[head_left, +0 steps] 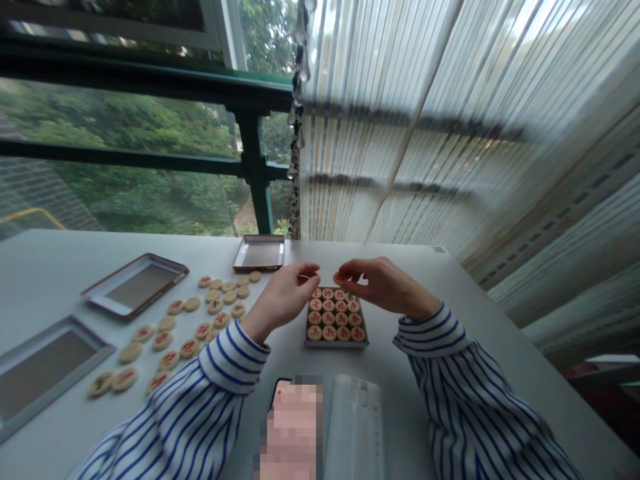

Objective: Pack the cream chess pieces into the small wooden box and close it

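A small box [336, 345] holds rows of round wooden Chinese chess pieces with red characters, packed side by side. My right hand [384, 287] is over the box's far right corner, its thumb and fingers pinching a wooden chess piece [337, 278] just beyond the far row. By the far left corner is my left hand [285, 290], thumb and fingertips slightly apart, with nothing visible between them. On the table to the left lie several loose chess pieces [189, 348], some showing red or black characters, others a plain face. My left sleeve covers part of this spread.
Three shallow trays or lids stand on the white table: one at the far edge [260, 268], another at the left [127, 312], and a larger one at the near left [95, 355]. A long pale translucent case [355, 427] lies in front, beside a blurred-out patch. Beyond hangs a string curtain [380, 173].
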The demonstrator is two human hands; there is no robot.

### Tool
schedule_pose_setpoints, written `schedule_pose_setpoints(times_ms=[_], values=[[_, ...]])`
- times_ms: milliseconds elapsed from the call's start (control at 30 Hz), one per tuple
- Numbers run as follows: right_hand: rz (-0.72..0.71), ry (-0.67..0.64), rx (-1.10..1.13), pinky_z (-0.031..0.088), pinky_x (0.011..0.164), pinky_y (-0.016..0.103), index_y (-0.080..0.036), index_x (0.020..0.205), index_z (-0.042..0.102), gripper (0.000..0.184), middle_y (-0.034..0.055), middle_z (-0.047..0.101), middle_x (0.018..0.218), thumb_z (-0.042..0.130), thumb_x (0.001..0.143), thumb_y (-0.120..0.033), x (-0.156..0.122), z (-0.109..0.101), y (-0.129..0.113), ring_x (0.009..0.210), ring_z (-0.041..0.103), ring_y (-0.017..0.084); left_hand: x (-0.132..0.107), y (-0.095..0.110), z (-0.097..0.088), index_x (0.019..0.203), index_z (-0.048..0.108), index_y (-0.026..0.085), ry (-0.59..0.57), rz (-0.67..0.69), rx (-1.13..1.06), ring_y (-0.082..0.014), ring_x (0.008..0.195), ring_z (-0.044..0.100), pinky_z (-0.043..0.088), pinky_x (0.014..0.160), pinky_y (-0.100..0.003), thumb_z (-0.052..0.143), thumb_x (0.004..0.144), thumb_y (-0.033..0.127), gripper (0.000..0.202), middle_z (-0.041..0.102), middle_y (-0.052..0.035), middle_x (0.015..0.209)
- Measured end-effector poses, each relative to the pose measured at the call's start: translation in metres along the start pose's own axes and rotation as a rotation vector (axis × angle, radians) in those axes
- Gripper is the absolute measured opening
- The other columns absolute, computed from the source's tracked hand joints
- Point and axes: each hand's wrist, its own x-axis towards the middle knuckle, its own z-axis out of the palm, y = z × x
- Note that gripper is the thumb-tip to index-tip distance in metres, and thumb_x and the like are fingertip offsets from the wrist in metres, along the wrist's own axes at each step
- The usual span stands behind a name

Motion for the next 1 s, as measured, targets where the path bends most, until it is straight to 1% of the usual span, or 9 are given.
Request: schedule_pose_setpoints(times_ms=[167,433,567,767,1000], values=[[0.043,-0.030,-0.097,0.042,0.065,0.024,-0.017,0.093,0.063,0.024,0.0044,0.066,0.078,0.049,0.081,-0.031,-0.001,-0.001,0.011,0.069,0.058,0.012,0.000,-0.010,0.002,0.106,0.057,0.012,-0.001,0.094,0.224,-0.0198,0.085,0.059,0.045,0.078,-0.033,0.048,0.078,0.030,0.035,0.063,-0.0116,0.102],[0.110,-0.095,-0.185,0.041,0.063,0.022,-0.016,0.091,0.066,0.027,0.0059,0.067,0.078,0.047,0.082,-0.035,-0.001,-0.004,0.018,0.068,0.059,0.013,-0.002,-0.014,0.003,0.114,0.052,0.013,-0.030,0.086,0.403,-0.0221,0.094,0.058,0.043,0.082,-0.033,0.045,0.079,0.031,0.039,0.062,-0.0122,0.104],[0.114,-0.133,-0.223,0.040,0.060,0.022,-0.017,0.087,0.066,0.029,0.0058,0.067,0.075,0.045,0.083,-0.035,-0.002,-0.003,0.021,0.064,0.058,0.012,-0.002,-0.017,0.003,0.115,0.050,0.013,-0.061,0.077,0.427,-0.0233,0.099,0.056,0.043,0.082,-0.033,0.043,0.080,0.033,0.041,0.061,-0.0130,0.105],[0.151,-0.218,-0.287,0.038,0.056,0.023,-0.017,0.086,0.067,0.029,0.0067,0.067,0.075,0.046,0.082,-0.036,-0.002,0.000,0.027,0.063,0.058,0.013,-0.002,-0.018,0.003,0.116,0.049,0.014,-0.077,0.054,0.431,-0.0231,0.099,0.056,0.043,0.083,-0.033,0.044,0.080,0.033,0.041,0.062,-0.0124,0.103],[0.132,-0.253,-0.300,0.040,0.060,0.024,-0.018,0.088,0.067,0.025,0.0066,0.067,0.080,0.047,0.080,-0.032,-0.003,0.003,0.033,0.068,0.059,0.015,-0.001,-0.020,0.003,0.117,0.049,0.011,-0.096,0.067,0.445,-0.0246,0.099,0.056,0.042,0.083,-0.034,0.044,0.080,0.034,0.043,0.062,-0.0143,0.101]])
